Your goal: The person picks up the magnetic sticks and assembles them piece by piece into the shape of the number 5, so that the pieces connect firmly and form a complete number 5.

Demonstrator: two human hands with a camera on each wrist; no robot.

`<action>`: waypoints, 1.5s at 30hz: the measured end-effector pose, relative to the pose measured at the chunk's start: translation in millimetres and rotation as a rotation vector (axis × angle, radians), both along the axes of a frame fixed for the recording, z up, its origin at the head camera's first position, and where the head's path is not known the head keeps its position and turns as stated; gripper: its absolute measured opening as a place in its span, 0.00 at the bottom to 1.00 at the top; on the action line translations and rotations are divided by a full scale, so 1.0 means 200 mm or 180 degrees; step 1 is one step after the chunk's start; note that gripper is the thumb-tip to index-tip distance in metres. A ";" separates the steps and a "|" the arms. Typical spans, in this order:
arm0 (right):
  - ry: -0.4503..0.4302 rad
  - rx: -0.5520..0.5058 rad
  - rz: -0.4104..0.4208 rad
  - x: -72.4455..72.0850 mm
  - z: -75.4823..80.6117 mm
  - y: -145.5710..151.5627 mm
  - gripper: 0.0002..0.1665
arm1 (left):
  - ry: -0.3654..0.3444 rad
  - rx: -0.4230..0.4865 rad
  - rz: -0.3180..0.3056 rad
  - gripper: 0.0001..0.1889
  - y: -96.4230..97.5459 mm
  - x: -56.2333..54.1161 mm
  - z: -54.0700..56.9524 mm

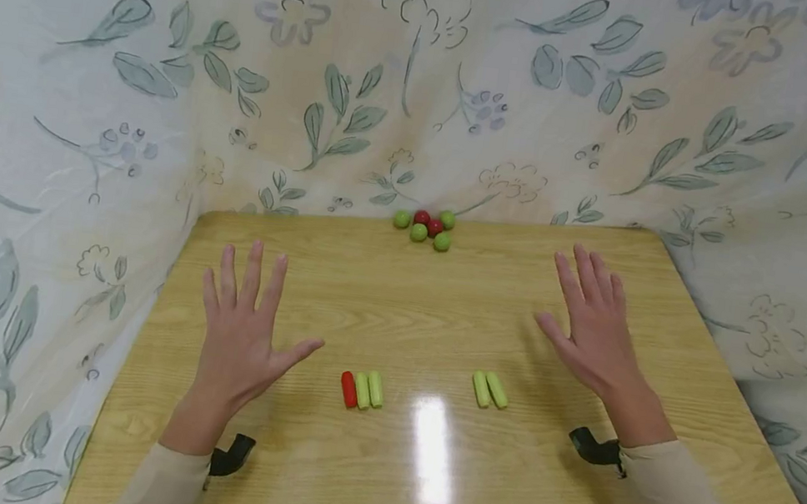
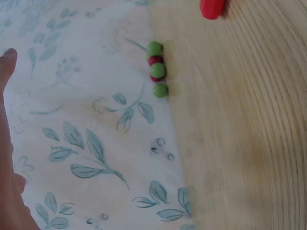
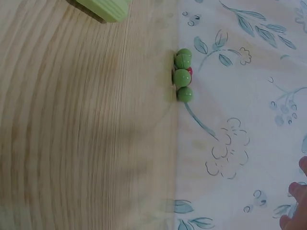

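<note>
My left hand (image 1: 241,341) hovers over the left part of the table, fingers straight and spread, thumb pointing right. Just right of it lie a short red stick (image 1: 349,389) and two light green sticks (image 1: 369,390), side by side. Over the right side my right hand (image 1: 597,335) is held with straight fingers and holds nothing. Two more light green sticks (image 1: 490,389) lie to its lower left, close together. In the right wrist view one light green stick (image 3: 108,7) shows a ribbed surface. The left wrist view catches the end of the red stick (image 2: 212,7).
Several green balls (image 1: 418,232) and two red balls (image 1: 434,227) cluster at the table's back edge. Floral cloth (image 1: 410,76) hangs behind and along both sides of the wooden table (image 1: 270,479). A black wrist mount (image 1: 594,447) juts from the right sleeve, another (image 1: 232,456) from the left.
</note>
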State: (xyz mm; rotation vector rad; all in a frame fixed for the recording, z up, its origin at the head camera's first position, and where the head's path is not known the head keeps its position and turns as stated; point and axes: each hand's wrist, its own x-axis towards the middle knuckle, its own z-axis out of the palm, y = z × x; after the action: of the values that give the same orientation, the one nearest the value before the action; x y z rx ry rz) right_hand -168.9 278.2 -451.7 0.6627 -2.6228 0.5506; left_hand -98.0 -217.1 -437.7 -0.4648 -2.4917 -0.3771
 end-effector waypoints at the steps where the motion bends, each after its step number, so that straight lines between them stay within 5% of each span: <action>1: -0.0011 0.0004 0.0011 0.00 0.00 0.00 0.52 | 0.0002 -0.0001 0.0005 0.60 0.00 0.00 0.00; 8: -0.0026 -0.0170 0.0066 -0.08 0.03 -0.02 0.46 | -0.0039 0.0202 -0.0031 0.60 0.02 -0.02 0.00; 12: -0.0287 -0.0391 0.0052 -0.14 0.08 -0.06 0.39 | -0.0235 0.0484 -0.0057 0.61 0.02 -0.01 0.00; 17: -0.0643 -0.0428 0.0143 -0.27 0.12 -0.12 0.35 | -0.0389 0.0652 -0.0150 0.62 0.03 0.01 -0.01; 24: -0.0755 -0.0472 0.0352 -0.48 0.14 -0.20 0.32 | -0.0579 0.0689 -0.0217 0.62 0.09 0.02 -0.05; 35: -0.1112 -0.0450 0.0541 -0.76 0.02 -0.37 0.28 | -0.0682 0.0740 -0.0319 0.59 0.12 0.04 -0.12; 45: -0.1369 -0.0184 0.0414 -0.88 -0.09 -0.50 0.26 | -0.0723 0.0775 -0.0321 0.58 0.13 0.06 -0.16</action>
State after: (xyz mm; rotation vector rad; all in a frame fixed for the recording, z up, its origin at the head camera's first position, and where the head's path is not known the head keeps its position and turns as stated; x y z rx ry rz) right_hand -344.3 179.0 -469.5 0.7722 -2.9554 0.8911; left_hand -86.3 -191.5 -468.9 -0.4708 -2.5979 -0.8030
